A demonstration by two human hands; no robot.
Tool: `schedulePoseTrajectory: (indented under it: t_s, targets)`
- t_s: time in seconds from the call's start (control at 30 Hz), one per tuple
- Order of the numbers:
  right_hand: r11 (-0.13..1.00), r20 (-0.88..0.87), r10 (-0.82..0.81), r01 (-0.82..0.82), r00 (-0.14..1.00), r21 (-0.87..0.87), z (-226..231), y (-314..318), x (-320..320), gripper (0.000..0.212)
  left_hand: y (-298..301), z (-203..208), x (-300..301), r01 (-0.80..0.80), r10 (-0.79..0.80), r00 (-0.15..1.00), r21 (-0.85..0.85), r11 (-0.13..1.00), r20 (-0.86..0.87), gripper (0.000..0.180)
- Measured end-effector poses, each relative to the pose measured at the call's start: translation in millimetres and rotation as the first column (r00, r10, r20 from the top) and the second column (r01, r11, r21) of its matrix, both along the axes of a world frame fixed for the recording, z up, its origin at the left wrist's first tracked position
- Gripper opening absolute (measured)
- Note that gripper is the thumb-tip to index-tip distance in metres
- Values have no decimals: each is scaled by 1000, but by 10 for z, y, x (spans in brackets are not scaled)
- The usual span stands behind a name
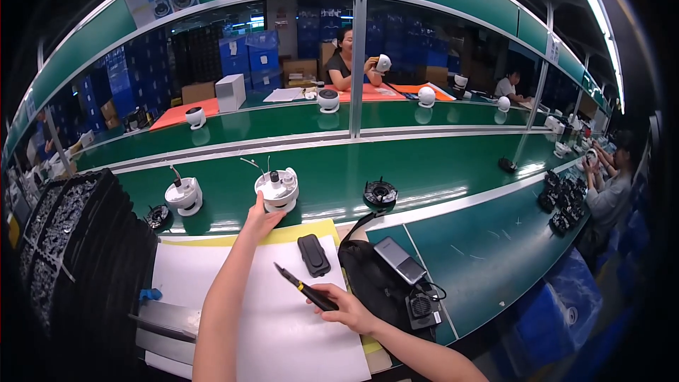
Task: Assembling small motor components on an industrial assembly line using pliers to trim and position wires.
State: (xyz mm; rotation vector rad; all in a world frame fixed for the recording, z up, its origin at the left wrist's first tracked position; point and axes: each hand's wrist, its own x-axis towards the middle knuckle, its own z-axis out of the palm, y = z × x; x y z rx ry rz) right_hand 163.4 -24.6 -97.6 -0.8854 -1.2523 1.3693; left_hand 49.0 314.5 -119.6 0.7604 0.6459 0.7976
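My left hand (263, 219) reaches forward to a white round housing (288, 201) on the green surface, its thumb against the near side and its fingers low by the base. The housing is open at the top, with thin wires and a dark cylindrical part standing up from it. My right hand (348, 311) is wrapped round the black-and-yellow handles of a pair of pliers (300, 286), whose tip points up and left over the white sheet. To the left sits a similar white housing (185, 197) with wires sticking up. Beyond the pliers, a small black case (313, 255) lies on the sheet.
Black trays of small parts (106, 240) are stacked at left. A round black part (380, 192) sits on the green belt (438, 163). Right of the white sheet (304, 354) are a black bag (364, 276), a power bank (399, 259) and a small fan (423, 305). Other people work across and at right.
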Motion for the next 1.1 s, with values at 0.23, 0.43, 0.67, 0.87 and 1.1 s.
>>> schedulePoseTrajectory:
  t_s: [0.23,0.43,0.67,0.87,1.1]
  targets:
    - [1000,-258,12,-11,966,3,-11,15,30,51,-1102,51,-324,-315,314,949,57,947,32,44]
    - [985,-351,53,-106,935,-134,21,16,101,61,-1743,59,-606,-276,306,943,207,939,-129,24]
    - [956,-415,141,-232,899,-178,-18,19,76,58,-1864,5,-643,-280,398,889,417,865,-229,13]
    - [959,-385,113,-202,916,-199,-1,-5,84,57,-1900,-17,-607,-211,386,890,531,821,-242,14]
    - [947,-316,116,-201,941,-249,8,0,79,58,-1855,-32,-612,-234,434,877,604,762,-208,17]
